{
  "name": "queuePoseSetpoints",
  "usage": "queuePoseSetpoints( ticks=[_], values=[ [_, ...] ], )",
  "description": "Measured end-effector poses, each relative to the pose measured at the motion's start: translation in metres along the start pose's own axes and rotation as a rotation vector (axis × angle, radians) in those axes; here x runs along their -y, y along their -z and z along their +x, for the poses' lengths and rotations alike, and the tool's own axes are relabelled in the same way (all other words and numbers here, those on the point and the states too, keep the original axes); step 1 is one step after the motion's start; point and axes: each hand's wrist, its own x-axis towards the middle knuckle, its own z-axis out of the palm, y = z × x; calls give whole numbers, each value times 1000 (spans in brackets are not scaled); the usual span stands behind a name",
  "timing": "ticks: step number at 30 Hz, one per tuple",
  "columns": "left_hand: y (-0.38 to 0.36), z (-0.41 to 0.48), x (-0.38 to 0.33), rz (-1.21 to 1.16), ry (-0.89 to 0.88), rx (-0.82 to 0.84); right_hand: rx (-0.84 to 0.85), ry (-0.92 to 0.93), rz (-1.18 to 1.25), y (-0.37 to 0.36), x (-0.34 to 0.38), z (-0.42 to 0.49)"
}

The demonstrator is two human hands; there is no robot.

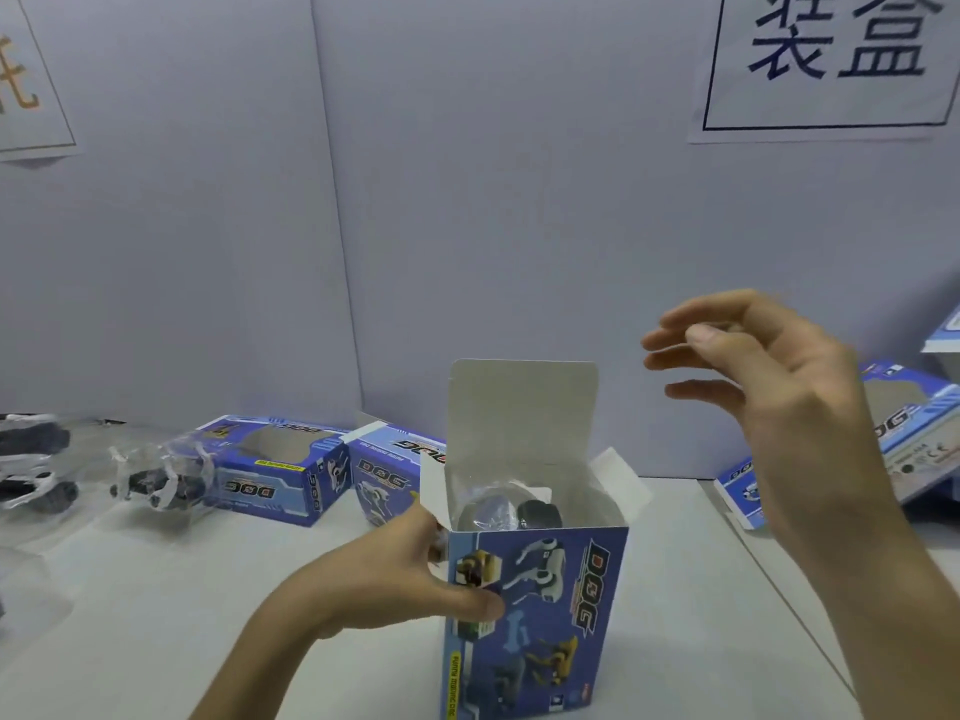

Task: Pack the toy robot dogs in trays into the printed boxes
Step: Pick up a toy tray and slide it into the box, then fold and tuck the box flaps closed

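Note:
A blue printed box [550,615] stands upright on the table in front of me, its top flaps open. Inside it a toy robot dog in a clear tray [511,509] shows dark and white parts. My left hand [410,574] grips the box's left side, thumb on the front face. Up and to the right of the box hovers my right hand [779,376], fingers apart, holding nothing. Another dog in a clear tray [161,475] lies at the left of the table.
Two more printed boxes [275,470] [397,475] lie behind the upright one. More trays with dogs [34,470] sit at the far left edge. Further boxes [904,439] are stacked at the right. A grey partition wall [467,226] with paper signs closes the back.

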Motion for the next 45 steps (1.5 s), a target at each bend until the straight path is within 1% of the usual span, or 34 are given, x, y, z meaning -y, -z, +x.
queuePoseSetpoints(
  ticks=[3,5,7,10,11,12,14,19,23,25,30,34,37,39,40,43,45],
  values=[
    [0,-4,-6,34,15,8,147,12,-62,-12,-1,-4],
    [1,-5,-8,55,8,40,273,25,-186,-25,-5,-12],
    [4,-8,-9,126,17,64,467,17,-378,-40,-10,-22],
    [11,-13,-10,228,47,55,857,-46,-757,-56,-24,-36],
    [14,-16,-9,250,58,40,934,-75,-826,-57,-26,-37],
    [20,-21,-9,275,76,26,965,-118,-849,-56,-26,-37],
    [34,-31,-7,291,49,-11,969,-185,-836,-53,-22,-34],
    [56,-46,-10,24,-291,-235,1012,-181,-843,-53,-21,-34],
    [42,-37,-19,-28,-468,-339,1033,-191,-832,-51,-21,-33],
    [35,-32,-20,-9,-516,-372,1036,-213,-814,-49,-19,-32],
    [27,-28,-22,213,-515,-378,1019,-185,-803,-51,-21,-32],
    [22,-36,-33,355,-421,-362,1019,-173,-735,-52,-22,-31],
    [9,-42,-48,578,-347,-353,979,-208,-652,-48,-21,-27],
    [-5,-45,-58,725,-302,-351,895,-241,-631,-41,-20,-25],
    [-13,-46,-62,768,-290,-359,833,-223,-633,-38,-20,-23],
    [-33,-47,-71,760,-227,-391,588,-125,-642,-30,-24,-18],
    [-41,-45,-72,788,-208,-355,437,-84,-696,-25,-29,-14]
  ],
)
